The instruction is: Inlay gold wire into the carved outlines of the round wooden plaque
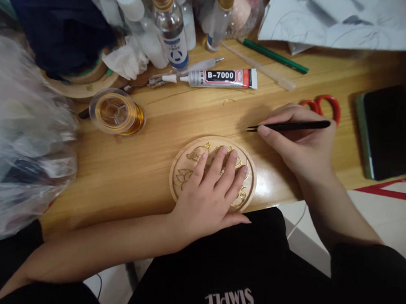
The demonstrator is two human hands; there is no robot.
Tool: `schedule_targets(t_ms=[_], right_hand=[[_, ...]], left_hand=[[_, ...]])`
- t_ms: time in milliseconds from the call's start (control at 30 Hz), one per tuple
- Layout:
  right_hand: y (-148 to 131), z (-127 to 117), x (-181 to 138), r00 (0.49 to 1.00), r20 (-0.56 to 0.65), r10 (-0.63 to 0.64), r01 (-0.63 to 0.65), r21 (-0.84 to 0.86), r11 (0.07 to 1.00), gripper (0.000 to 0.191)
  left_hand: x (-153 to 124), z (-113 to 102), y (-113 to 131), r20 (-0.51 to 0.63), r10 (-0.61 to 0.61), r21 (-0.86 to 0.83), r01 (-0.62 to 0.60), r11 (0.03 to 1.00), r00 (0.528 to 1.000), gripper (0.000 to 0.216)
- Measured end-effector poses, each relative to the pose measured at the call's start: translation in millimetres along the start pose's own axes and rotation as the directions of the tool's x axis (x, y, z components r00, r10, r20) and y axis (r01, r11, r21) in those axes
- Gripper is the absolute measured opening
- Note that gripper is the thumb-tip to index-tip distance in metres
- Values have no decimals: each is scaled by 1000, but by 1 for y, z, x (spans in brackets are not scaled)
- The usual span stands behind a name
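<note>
The right hand (302, 146) is clamped on a pair of black tweezers (294, 126) held level to the upper right of the round wooden board (209, 139), the landmark here; the slim tips look slightly parted, with nothing discernible between them, and part of the grip is hidden behind the hand. The left hand (212, 192) lies on the board with its fingers a little spread, closed around nothing, and covers much of the gold wire design (183, 175), so only its outer curls and petals show. Beyond the right hand, to the board's right, stick out the red handles of scissors (334, 109), the blades out of sight, and farther right lies a dark phone (384, 134). Left of and beyond the board stands a spool of gold wire (116, 112); straight beyond it lies a B-7000 tube (222, 79), and behind that, bottles (173, 34) cut off by the top edge. Far left of the board, a clear plastic bag (26, 126) has contents too blurred to identify
</note>
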State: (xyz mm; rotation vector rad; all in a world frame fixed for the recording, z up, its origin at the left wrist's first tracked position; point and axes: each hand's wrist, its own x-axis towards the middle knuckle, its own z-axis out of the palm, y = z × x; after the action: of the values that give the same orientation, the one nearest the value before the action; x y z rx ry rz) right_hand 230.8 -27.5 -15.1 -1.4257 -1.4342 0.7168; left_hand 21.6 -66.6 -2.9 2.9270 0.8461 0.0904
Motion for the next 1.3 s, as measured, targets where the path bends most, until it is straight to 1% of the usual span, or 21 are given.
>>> schedule_targets(t_ms=[333,567,867,1000,1167,1300], right_hand=[[3,-1,-2,1000,10,5,-5,-24,1000,12],[4,-1,-2,1000,12,6,-4,-94,996,8],[5,-1,-1,1000,11,-15,16,-81,997,8],[6,-1,-1,1000,5,-16,17,-49,999,6],[5,-1,-1,1000,5,-27,27,-67,997,7],[9,0,0,1000,8,-30,30,-38,999,8]], left_hand=[[2,-2,2,11,23,81,-23,996,1000,95],[1,-1,2,2,30,84,-30,996,1000,93],[0,0,3,-7,19,85,-18,996,1000,94],[0,0,3,1,12,76,-12,997,1000,92],[-1,-1,2,6,3,62,-3,998,1000,89],[-1,0,1,2,-6,61,6,998,1000,89]])
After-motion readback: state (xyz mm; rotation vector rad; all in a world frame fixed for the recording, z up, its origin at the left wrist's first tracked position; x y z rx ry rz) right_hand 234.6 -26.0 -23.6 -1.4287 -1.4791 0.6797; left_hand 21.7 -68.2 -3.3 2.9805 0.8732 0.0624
